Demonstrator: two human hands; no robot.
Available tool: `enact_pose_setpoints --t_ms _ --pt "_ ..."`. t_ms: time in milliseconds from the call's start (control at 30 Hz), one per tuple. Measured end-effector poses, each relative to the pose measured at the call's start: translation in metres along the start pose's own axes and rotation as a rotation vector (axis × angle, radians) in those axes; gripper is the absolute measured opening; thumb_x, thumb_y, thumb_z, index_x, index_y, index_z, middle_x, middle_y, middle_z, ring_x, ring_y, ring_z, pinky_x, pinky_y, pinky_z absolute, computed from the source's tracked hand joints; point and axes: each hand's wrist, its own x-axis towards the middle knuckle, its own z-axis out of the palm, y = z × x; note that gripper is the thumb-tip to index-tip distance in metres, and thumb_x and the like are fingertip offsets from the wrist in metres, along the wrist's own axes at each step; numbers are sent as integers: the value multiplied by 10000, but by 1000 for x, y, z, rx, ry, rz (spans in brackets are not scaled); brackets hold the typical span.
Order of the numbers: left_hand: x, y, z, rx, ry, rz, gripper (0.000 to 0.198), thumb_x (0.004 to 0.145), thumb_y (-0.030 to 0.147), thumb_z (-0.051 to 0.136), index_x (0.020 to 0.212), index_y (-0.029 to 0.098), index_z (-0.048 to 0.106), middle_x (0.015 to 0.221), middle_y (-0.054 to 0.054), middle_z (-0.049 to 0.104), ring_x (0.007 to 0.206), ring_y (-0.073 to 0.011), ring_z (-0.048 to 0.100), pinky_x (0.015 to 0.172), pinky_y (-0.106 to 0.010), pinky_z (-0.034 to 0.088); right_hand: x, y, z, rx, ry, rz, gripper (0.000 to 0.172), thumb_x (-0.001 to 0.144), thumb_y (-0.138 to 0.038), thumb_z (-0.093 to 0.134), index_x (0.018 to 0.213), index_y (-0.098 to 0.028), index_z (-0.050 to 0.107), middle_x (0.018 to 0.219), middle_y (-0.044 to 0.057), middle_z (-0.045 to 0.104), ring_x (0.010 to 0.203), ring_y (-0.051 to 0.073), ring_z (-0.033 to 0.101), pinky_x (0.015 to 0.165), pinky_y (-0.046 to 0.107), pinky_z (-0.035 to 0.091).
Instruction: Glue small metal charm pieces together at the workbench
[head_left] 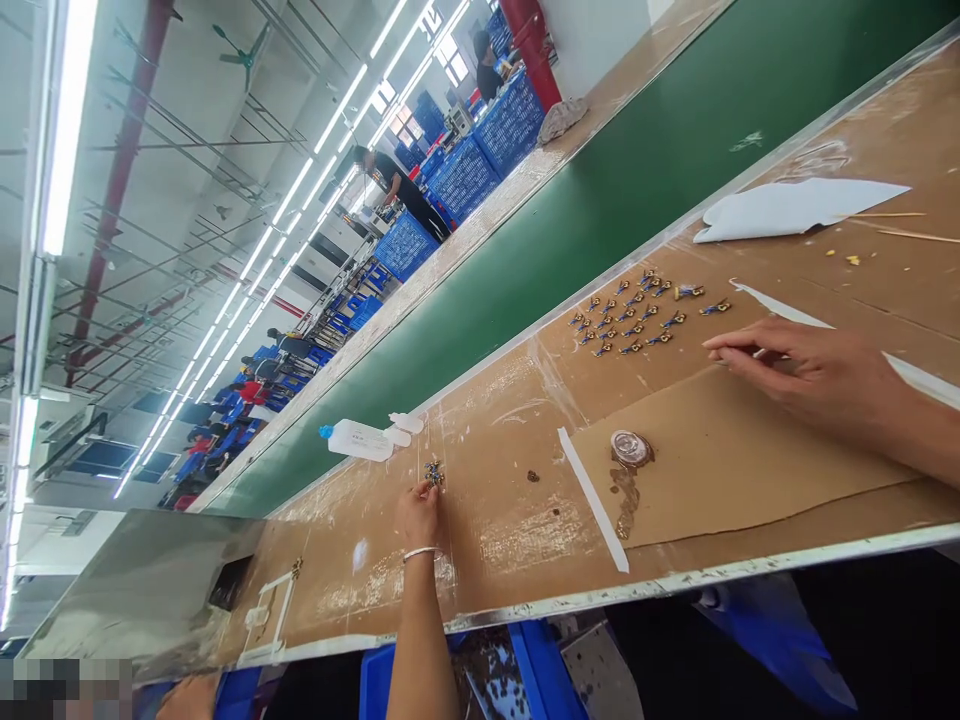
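Note:
My left hand (pixel 420 518), a white band at its wrist, reaches over the bench with its fingertips closed at a small cluster of blue-and-gold pieces (pixel 433 472). Which piece the fingers grip is too small to tell. On the right, my right hand (pixel 806 370) is pinched around a thin stick-like tool (pixel 718 361), mostly hidden by the fingers. Beyond its fingertips, several small blue-and-gold pieces (pixel 632 314) lie in loose rows. Below, a small round dish (pixel 630 448) with brownish paste sits on a cardboard sheet (pixel 720 470), smears beside it.
White bottles with a blue cap (pixel 360 440) lie beyond my left hand. A green conveyor belt (pixel 480 300) runs along the bench's far side. White paper (pixel 802 208) and thin wooden sticks (pixel 919 236) lie at far right. Another person's hand (pixel 187 697) shows at lower left; blue bins (pixel 551 670) stand below.

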Motion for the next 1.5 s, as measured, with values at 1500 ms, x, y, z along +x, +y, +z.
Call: enact_pose_setpoints --t_ms 1500 --pt "-154 134 23 -1081 -336 -124 378 430 334 858 724 156 702 735 -30 699 653 -127 647 719 -261 554 6 6 -5 101 -37 -88 213 842 -170 452 911 -138 650 726 24 625 574 73 482 548 201 362"
